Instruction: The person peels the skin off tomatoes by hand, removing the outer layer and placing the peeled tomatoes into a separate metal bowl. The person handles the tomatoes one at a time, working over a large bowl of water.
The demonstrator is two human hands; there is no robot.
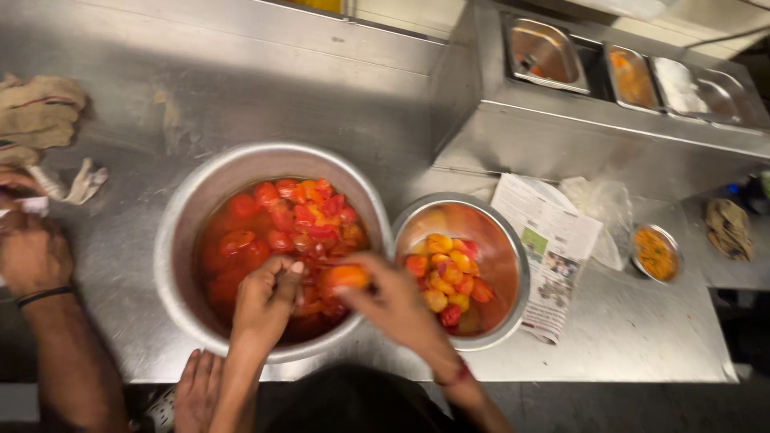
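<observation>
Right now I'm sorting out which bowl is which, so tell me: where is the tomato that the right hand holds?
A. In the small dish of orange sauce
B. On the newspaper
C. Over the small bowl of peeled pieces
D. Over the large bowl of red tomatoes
D: the right hand holds the orange tomato above the large bowl, beside the left hand, not over the small bowl.
</observation>
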